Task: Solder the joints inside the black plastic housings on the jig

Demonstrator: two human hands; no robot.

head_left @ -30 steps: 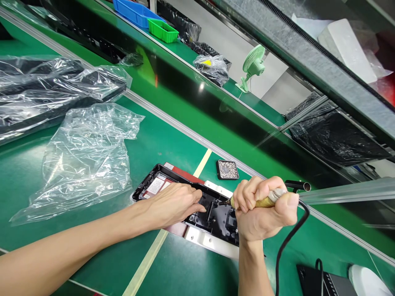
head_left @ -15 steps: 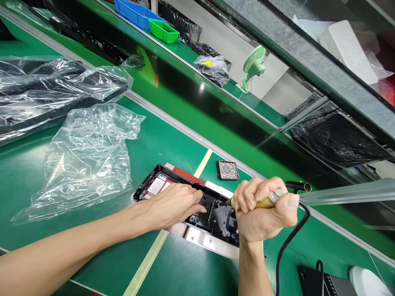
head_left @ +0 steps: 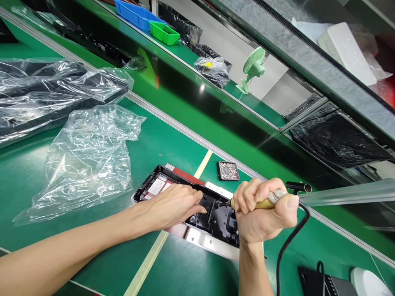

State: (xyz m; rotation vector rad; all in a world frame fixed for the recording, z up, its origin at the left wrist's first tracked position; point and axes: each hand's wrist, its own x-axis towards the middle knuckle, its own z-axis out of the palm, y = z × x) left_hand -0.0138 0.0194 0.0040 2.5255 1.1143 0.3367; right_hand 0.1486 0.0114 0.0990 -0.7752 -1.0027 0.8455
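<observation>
An electric screwdriver (head_left: 266, 203) with a yellow taped body and a black cord is gripped in my right hand (head_left: 262, 209), its fingers wrapped around it. Its bit points left and down into a long black plastic housing (head_left: 220, 224). My left hand (head_left: 177, 203) lies across the middle of that housing, fingers curled in and thumb low; what its fingertips hold, if anything, is hidden. White blocks (head_left: 212, 243) with screw heads and a dark red board (head_left: 177, 230) lie under the housing. A small black tray of screws (head_left: 228, 170) stands just behind it.
A crumpled clear plastic bag (head_left: 92, 160) and bagged black parts (head_left: 61, 90) lie at left. A metal tube (head_left: 299, 187) juts out beyond my right hand. Across the divider stand a green fan (head_left: 253, 68), a green bin (head_left: 164, 33) and a blue bin (head_left: 137, 14). A metal shelf hangs overhead at right.
</observation>
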